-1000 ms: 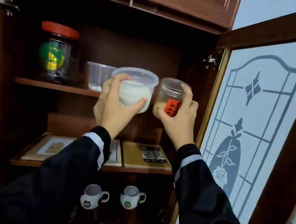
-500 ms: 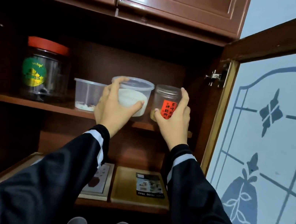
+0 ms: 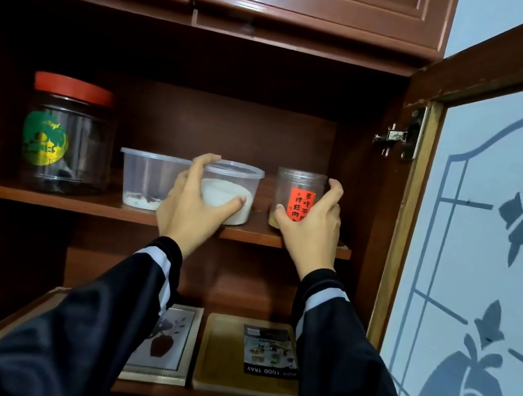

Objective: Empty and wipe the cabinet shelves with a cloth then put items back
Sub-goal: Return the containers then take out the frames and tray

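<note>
Left hand [image 3: 191, 209] grips tub [image 3: 232, 190]; right hand [image 3: 311, 230] cups jar [image 3: 300, 181]

Both arms wore long black sleeves of smooth, faintly glossy fabric: left sleeve [image 3: 81, 323], right sleeve [image 3: 347, 363]. Each ended in a black ribbed cuff [image 3: 168, 245], with one pale grey-white band [image 3: 156, 256] round the wrist just behind it. Left hand [image 3: 190, 207] and right hand [image 3: 311, 230] were bare.
</note>
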`<state>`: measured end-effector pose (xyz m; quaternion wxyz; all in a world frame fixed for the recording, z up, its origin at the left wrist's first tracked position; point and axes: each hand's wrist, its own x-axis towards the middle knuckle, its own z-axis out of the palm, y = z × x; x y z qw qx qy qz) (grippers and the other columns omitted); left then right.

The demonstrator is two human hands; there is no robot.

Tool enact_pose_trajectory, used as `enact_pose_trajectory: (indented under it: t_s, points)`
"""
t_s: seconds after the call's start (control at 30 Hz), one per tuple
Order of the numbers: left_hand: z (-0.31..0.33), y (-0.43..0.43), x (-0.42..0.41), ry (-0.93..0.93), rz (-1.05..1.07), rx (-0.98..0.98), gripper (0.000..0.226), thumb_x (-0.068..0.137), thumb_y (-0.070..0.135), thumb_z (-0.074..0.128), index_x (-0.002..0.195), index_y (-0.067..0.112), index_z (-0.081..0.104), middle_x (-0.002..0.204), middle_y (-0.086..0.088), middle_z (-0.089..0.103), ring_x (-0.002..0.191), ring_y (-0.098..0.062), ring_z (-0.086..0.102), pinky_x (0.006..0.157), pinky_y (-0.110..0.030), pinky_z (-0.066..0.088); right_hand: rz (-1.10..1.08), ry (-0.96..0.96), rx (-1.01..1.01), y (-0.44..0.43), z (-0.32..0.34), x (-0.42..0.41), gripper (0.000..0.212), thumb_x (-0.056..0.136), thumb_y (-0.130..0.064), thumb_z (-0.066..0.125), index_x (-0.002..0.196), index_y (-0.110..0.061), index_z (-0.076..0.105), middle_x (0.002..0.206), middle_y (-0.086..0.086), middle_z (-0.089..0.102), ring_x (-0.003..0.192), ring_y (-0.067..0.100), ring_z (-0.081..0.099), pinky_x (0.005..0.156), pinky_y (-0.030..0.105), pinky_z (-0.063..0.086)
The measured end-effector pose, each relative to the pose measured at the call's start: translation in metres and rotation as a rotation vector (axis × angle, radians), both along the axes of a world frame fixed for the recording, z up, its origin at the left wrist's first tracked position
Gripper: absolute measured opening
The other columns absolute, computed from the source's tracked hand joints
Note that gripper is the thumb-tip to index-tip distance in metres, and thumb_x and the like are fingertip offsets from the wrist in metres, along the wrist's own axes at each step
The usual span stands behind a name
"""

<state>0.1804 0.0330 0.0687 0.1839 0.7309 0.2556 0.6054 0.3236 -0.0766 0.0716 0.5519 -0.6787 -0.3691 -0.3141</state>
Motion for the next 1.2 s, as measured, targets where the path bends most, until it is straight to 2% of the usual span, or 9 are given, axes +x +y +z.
enact_pose_trajectory:
  t_s: [0.23, 0.4, 0.5, 0.63, 0.77, 0.93, 1.07, 1.13, 1.2]
  points:
    - [0.000, 0.002, 0.007, 0.070, 0.058, 0.020, 0.078, 0.075, 0.066, 0.069, 0.138, 0.048, 0.027, 0.139, 0.005, 0.053, 0.117, -0.022, 0.058, 0.082, -0.034, 0.044, -0.048, -0.010, -0.037, 0.002, -0.001, 0.002, 0.087, 0.078, -0.038, 0.073, 0.142, -0.014, 0.020, 0.124, 0.019, 0.050, 0.112, 0.037, 0.052, 0.090, 0.042, 0.048]
    - [-0.001, 0.008, 0.005, 0.187, 0.112, 0.058, 0.102, 0.078, 0.073, 0.060, 0.154, 0.036, 0.003, 0.146, -0.005, 0.050, 0.122, -0.028, 0.057, 0.085, -0.041, 0.048, -0.097, 0.007, -0.079, 0.002, -0.002, 0.003, 0.087, 0.079, -0.040, 0.073, 0.143, -0.011, 0.020, 0.125, 0.020, 0.050, 0.112, 0.039, 0.054, 0.090, 0.043, 0.048]
    - [-0.007, 0.007, 0.004, 0.258, 0.150, 0.114, 0.111, 0.077, 0.071, 0.061, 0.155, 0.032, -0.008, 0.143, -0.008, 0.052, 0.120, -0.032, 0.058, 0.084, -0.044, 0.048, -0.113, 0.026, -0.128, 0.001, -0.003, 0.000, 0.094, 0.077, -0.042, 0.075, 0.144, -0.011, 0.017, 0.127, 0.020, 0.048, 0.112, 0.039, 0.053, 0.092, 0.044, 0.048]
    - [-0.007, 0.007, 0.003, 0.309, 0.157, 0.103, 0.120, 0.075, 0.067, 0.066, 0.154, 0.031, -0.017, 0.139, -0.009, 0.054, 0.117, -0.031, 0.059, 0.083, -0.040, 0.045, -0.098, 0.102, -0.210, -0.001, 0.002, 0.001, 0.101, 0.071, -0.044, 0.082, 0.141, -0.010, 0.017, 0.125, 0.018, 0.051, 0.111, 0.037, 0.055, 0.090, 0.041, 0.048]
    - [-0.006, 0.006, 0.002, 0.313, 0.139, 0.083, 0.119, 0.076, 0.064, 0.067, 0.153, 0.033, -0.019, 0.131, -0.010, 0.059, 0.106, -0.031, 0.064, 0.076, -0.035, 0.041, -0.085, 0.156, -0.249, -0.002, 0.006, 0.003, 0.095, 0.070, -0.041, 0.083, 0.134, -0.009, 0.021, 0.119, 0.016, 0.053, 0.105, 0.035, 0.057, 0.085, 0.039, 0.048]
    - [-0.005, 0.007, 0.003, 0.328, 0.141, 0.085, 0.117, 0.078, 0.065, 0.066, 0.153, 0.035, -0.019, 0.133, -0.010, 0.057, 0.099, -0.030, 0.065, 0.071, -0.032, 0.040, -0.077, 0.188, -0.221, -0.004, 0.005, 0.002, 0.088, 0.070, -0.037, 0.081, 0.131, -0.010, 0.023, 0.116, 0.015, 0.050, 0.104, 0.034, 0.055, 0.082, 0.038, 0.048]
    - [-0.007, 0.009, 0.004, 0.316, 0.129, 0.095, 0.117, 0.078, 0.065, 0.065, 0.153, 0.034, -0.019, 0.136, -0.008, 0.056, 0.102, -0.029, 0.065, 0.071, -0.032, 0.042, -0.084, 0.193, -0.192, -0.002, 0.001, -0.002, 0.101, 0.072, -0.036, 0.079, 0.145, -0.009, 0.014, 0.135, 0.020, 0.036, 0.123, 0.039, 0.040, 0.099, 0.045, 0.040]
    - [-0.010, 0.008, 0.004, 0.277, 0.134, 0.119, 0.115, 0.079, 0.065, 0.065, 0.155, 0.031, -0.014, 0.140, -0.007, 0.053, 0.111, -0.029, 0.062, 0.074, -0.033, 0.042, -0.151, 0.099, -0.110, 0.000, -0.007, -0.012, 0.097, 0.073, -0.039, 0.075, 0.146, -0.009, 0.018, 0.146, 0.022, 0.026, 0.132, 0.040, 0.028, 0.106, 0.050, 0.034]
    - [-0.016, 0.007, 0.002, 0.219, 0.156, 0.197, 0.109, 0.081, 0.062, 0.064, 0.157, 0.025, -0.005, 0.142, -0.008, 0.050, 0.116, -0.029, 0.058, 0.077, -0.035, 0.044, -0.217, -0.048, -0.022, 0.002, -0.018, -0.024, 0.086, 0.076, -0.040, 0.071, 0.144, -0.007, 0.028, 0.149, 0.021, 0.025, 0.136, 0.037, 0.024, 0.109, 0.052, 0.034]
